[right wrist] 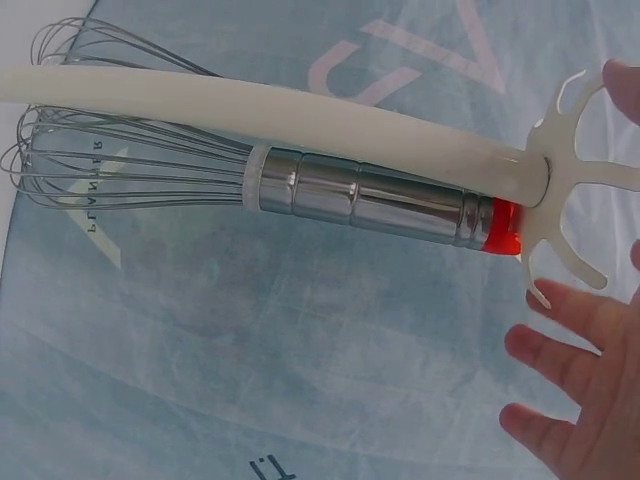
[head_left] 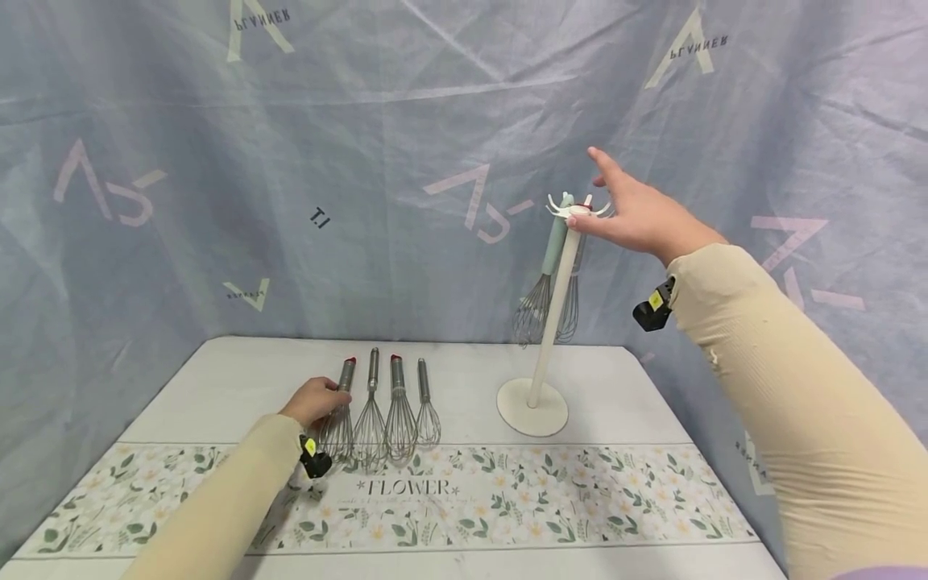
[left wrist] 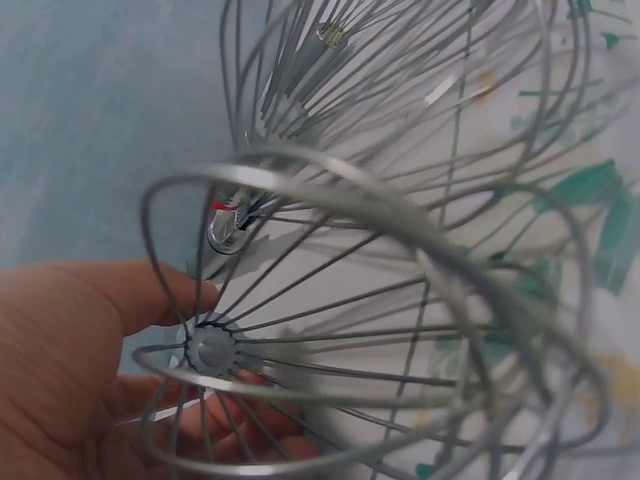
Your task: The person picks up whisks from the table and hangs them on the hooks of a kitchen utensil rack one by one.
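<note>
My left hand (head_left: 317, 400) grips a wire whisk (head_left: 338, 435) with a red handle end, the leftmost of a row on the table. The left wrist view shows the thumb and fingers (left wrist: 160, 300) around its handle, just behind the wires. Over at the right, my right hand (head_left: 645, 217) is at the top of a white hook stand (head_left: 554, 314), fingers spread and thumb tip at the hooks. Hanging from the stand are a mint-handled whisk (head_left: 554, 246) and a steel whisk (right wrist: 380, 196) with a red end, the latter partly behind the pole in the head view.
Three more whisks lie beside the held one: a slim one (head_left: 373, 370), a red-ended one (head_left: 398, 379) and a small one (head_left: 424, 383). A floral strip (head_left: 551, 499) crosses the white table (head_left: 239, 379). A grey-blue curtain (head_left: 362, 201) hangs behind.
</note>
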Tool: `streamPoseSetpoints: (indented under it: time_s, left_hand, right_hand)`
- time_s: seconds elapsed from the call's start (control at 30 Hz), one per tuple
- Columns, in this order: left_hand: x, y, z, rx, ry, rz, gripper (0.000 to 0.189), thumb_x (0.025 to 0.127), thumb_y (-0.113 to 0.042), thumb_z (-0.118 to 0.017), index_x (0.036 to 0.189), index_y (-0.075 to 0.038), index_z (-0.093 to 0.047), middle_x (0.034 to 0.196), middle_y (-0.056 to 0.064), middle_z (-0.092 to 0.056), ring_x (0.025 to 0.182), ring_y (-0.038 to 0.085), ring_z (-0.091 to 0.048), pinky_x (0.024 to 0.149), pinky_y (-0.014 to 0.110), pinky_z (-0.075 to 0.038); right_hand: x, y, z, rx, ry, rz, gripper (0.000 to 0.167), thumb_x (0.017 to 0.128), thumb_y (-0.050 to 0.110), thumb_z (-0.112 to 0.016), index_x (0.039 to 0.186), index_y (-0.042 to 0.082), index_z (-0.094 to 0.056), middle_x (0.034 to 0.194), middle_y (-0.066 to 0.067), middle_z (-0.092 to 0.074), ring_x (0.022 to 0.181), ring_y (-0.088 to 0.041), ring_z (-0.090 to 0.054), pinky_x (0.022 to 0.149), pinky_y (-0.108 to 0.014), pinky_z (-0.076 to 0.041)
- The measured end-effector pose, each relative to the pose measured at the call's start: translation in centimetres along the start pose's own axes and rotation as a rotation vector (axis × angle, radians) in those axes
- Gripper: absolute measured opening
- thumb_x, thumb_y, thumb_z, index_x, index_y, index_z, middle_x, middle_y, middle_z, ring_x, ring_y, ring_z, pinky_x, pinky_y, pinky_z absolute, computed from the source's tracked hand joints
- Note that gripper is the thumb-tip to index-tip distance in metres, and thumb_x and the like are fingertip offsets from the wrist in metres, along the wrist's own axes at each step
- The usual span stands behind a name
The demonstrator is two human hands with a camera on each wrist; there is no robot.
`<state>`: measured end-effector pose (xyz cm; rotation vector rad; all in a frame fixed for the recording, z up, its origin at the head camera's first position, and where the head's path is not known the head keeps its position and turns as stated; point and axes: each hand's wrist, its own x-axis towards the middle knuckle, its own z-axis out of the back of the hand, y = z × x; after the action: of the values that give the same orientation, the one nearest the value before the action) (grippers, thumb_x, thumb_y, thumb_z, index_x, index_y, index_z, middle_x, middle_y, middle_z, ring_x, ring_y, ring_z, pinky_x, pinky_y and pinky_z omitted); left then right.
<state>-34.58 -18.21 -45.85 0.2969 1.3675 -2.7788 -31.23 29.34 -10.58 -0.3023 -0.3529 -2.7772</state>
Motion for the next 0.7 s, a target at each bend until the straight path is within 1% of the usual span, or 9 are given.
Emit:
streamPoseSetpoints:
  time_s: [0.07, 0.23, 0.37, 0.47, 0.53, 0.6, 0.7]
  left_hand:
    - [0.0, 0.2, -0.1, -0.006, -0.006, 0.003, 0.049, 0.097, -0.023, -0.061, 0.129, 0.013, -0.052, 0.104, 0.022, -0.064, 0.080, 0.027, -0.062, 0.062, 0.037, -0.052]
    - [0.1, 0.5, 0.1, -0.008, -0.016, -0.021, 0.050, 0.096, -0.021, -0.060, 0.131, 0.014, -0.051, 0.102, 0.022, -0.065, 0.078, 0.026, -0.063, 0.061, 0.037, -0.053]
    - [0.3, 0.5, 0.6, -0.003, -0.028, -0.025, 0.052, 0.096, -0.021, -0.060, 0.134, 0.013, -0.049, 0.094, 0.018, -0.065, 0.070, 0.023, -0.060, 0.056, 0.037, -0.051]
    - [0.6, 0.2, 1.3, -0.009, -0.036, -0.022, 0.054, 0.097, -0.022, -0.059, 0.138, 0.011, -0.047, 0.091, 0.017, -0.064, 0.064, 0.022, -0.057, 0.053, 0.036, -0.051]
    - [0.8, -0.1, 1.7, -0.014, -0.039, -0.028, 0.056, 0.097, -0.023, -0.059, 0.141, 0.010, -0.045, 0.093, 0.019, -0.064, 0.063, 0.022, -0.057, 0.053, 0.037, -0.052]
    - [0.9, -0.5, 2.2, -0.008, -0.044, -0.040, 0.057, 0.098, -0.023, -0.060, 0.143, 0.009, -0.043, 0.099, 0.021, -0.064, 0.066, 0.023, -0.059, 0.054, 0.037, -0.053]
    - [0.8, -1.3, 2.9, 0.000, -0.052, -0.067, 0.059, 0.098, -0.025, -0.060, 0.144, 0.007, -0.043, 0.108, 0.024, -0.063, 0.070, 0.026, -0.062, 0.055, 0.037, -0.054]
  right_hand:
    - [0.0, 0.0, -0.1, 0.003, 0.022, -0.003, 0.100, 0.094, 0.064, -0.054, 0.159, 0.039, 0.018, 0.164, -0.013, -0.029, 0.137, -0.048, -0.041, 0.106, -0.066, -0.031]
    - [0.0, -0.1, -0.3, 0.003, 0.060, -0.010, 0.099, 0.096, 0.065, -0.051, 0.158, 0.038, 0.021, 0.163, -0.013, -0.032, 0.136, -0.048, -0.042, 0.108, -0.065, -0.031]
    - [-0.1, -0.2, -0.3, 0.013, 0.066, -0.016, 0.099, 0.096, 0.066, -0.051, 0.158, 0.038, 0.021, 0.163, -0.013, -0.033, 0.134, -0.048, -0.044, 0.107, -0.065, -0.032]
    - [-0.2, -0.2, -0.3, 0.026, 0.065, -0.017, 0.098, 0.096, 0.066, -0.051, 0.158, 0.039, 0.020, 0.163, -0.012, -0.033, 0.137, -0.047, -0.042, 0.108, -0.065, -0.031]
    - [-0.2, -0.2, -0.3, 0.034, 0.063, -0.015, 0.098, 0.096, 0.066, -0.051, 0.159, 0.040, 0.019, 0.163, -0.012, -0.033, 0.138, -0.047, -0.040, 0.108, -0.065, -0.031]
    - [-0.2, -0.2, -0.2, 0.039, 0.061, -0.012, 0.097, 0.096, 0.066, -0.051, 0.159, 0.040, 0.018, 0.162, -0.012, -0.034, 0.140, -0.047, -0.039, 0.108, -0.065, -0.031]
    - [-0.3, -0.2, -0.2, 0.039, 0.058, -0.008, 0.097, 0.095, 0.066, -0.052, 0.159, 0.039, 0.017, 0.162, -0.011, -0.034, 0.139, -0.046, -0.040, 0.108, -0.064, -0.031]
